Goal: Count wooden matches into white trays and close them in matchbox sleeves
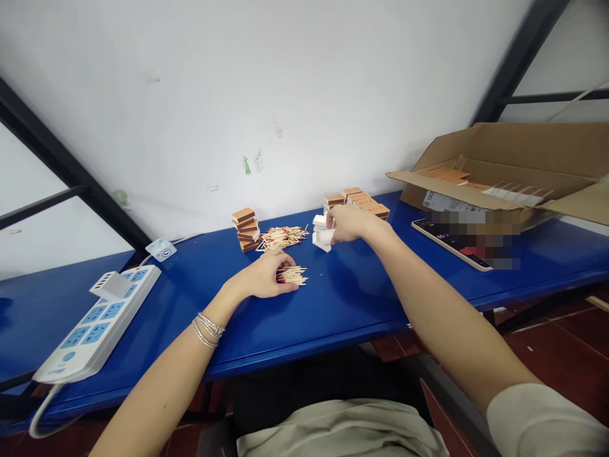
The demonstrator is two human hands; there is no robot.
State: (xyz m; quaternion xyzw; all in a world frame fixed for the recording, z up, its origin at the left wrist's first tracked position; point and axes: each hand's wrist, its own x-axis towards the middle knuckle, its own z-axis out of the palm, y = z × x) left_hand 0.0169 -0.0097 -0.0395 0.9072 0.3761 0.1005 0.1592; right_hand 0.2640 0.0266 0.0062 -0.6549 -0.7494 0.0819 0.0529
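My left hand (264,274) curls its thumb and fingers around a small bundle of matches (294,275) lying on the blue table (333,298). Just behind it is a loose heap of red-tipped matches (285,237). A leaning stack of matchboxes (246,230) stands to the left of the heap. My right hand (351,222) pinches at a small pile of white inner matchbox trays (322,236); its fingertips partly hide the upper ones. Beyond that hand sit several orange-brown matchboxes (366,203) in a block, partly covered by the hand.
An open cardboard box (504,155) with more matchboxes inside stands at the right. A phone (450,244) lies before it, partly blurred out. On the left lie a white power strip (102,324) with a plugged-in adapter and a small plug (162,249). A white wall closes the back.
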